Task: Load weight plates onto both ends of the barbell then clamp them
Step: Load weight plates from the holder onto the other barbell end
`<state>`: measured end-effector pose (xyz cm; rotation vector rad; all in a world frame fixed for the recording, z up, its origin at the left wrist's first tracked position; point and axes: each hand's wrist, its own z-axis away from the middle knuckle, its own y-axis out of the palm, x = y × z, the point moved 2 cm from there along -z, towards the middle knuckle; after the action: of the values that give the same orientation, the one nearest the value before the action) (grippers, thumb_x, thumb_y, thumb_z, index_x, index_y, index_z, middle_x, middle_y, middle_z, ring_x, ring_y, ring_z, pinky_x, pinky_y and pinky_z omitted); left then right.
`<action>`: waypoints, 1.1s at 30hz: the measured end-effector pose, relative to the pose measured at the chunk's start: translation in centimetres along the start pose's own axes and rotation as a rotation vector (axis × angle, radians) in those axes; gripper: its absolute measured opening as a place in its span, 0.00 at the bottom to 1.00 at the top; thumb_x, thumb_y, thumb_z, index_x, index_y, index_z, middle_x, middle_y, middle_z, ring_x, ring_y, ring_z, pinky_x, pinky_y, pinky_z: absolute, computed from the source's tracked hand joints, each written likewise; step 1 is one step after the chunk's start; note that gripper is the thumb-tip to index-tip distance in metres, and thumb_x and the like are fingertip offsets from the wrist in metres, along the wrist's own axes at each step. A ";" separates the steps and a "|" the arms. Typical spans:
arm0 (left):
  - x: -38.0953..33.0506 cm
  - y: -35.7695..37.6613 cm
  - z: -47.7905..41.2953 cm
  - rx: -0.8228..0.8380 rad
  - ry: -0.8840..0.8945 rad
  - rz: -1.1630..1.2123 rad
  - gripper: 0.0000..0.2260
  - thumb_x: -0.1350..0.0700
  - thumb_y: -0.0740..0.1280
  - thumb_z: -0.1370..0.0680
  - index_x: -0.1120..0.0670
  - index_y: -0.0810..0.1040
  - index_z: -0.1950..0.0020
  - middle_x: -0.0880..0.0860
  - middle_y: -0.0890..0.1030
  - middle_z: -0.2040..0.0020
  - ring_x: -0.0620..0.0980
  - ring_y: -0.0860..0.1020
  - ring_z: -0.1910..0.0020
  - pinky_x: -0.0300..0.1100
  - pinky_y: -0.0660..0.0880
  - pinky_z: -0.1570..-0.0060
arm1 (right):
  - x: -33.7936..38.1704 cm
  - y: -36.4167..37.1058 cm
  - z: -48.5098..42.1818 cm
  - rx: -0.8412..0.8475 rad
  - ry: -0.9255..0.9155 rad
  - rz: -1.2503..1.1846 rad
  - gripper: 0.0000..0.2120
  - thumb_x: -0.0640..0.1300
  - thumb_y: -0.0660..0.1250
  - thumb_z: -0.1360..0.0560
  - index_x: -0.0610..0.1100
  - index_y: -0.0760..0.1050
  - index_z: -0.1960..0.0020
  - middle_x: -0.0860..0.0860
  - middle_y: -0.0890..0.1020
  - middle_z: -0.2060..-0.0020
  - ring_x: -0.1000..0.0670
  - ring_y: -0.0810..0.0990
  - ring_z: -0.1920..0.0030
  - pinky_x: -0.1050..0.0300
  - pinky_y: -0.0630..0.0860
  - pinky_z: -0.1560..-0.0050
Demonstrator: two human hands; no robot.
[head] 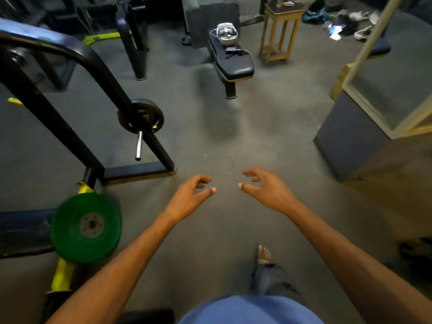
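Both hands, the left hand (189, 197) and right hand (268, 190), are open and hold nothing, so the person probably goes next for the green weight plate (86, 226) at eight o'clock.

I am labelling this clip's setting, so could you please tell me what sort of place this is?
Most likely a gym: a green weight plate beside a black steel rack carrying a small black plate, and a padded bench on the floor.
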<state>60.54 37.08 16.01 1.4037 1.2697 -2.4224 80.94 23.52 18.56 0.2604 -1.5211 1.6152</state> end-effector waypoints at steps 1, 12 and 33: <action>-0.7 -0.5 -2.1 -0.013 -0.020 0.017 0.21 0.43 0.70 0.22 0.49 0.75 0.32 0.50 0.78 0.33 0.47 0.76 0.34 0.49 0.76 0.35 | -0.1 -1.0 -2.3 0.020 -0.006 -0.019 0.26 0.57 0.71 0.23 0.47 0.75 0.30 0.51 0.80 0.33 0.51 0.80 0.36 0.51 0.77 0.38; 0.2 -10.1 -22.9 -0.212 -0.186 0.089 0.21 0.43 0.70 0.22 0.48 0.76 0.32 0.47 0.77 0.34 0.43 0.75 0.36 0.41 0.74 0.38 | 4.5 -6.3 -32.3 0.224 -0.159 0.033 0.21 0.54 0.72 0.23 0.46 0.78 0.34 0.51 0.82 0.38 0.51 0.83 0.43 0.52 0.79 0.42; 17.0 -36.2 -64.0 -0.365 -0.459 0.213 0.17 0.47 0.71 0.22 0.50 0.78 0.35 0.45 0.81 0.42 0.41 0.80 0.45 0.29 0.75 0.53 | 24.1 1.2 -88.3 0.585 -0.443 0.269 0.20 0.56 0.68 0.22 0.47 0.77 0.35 0.50 0.83 0.38 0.49 0.82 0.43 0.53 0.78 0.43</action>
<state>79.36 109.95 10.23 0.7840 1.2776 -2.0670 101.16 112.67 13.69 0.8061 -1.3987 2.3165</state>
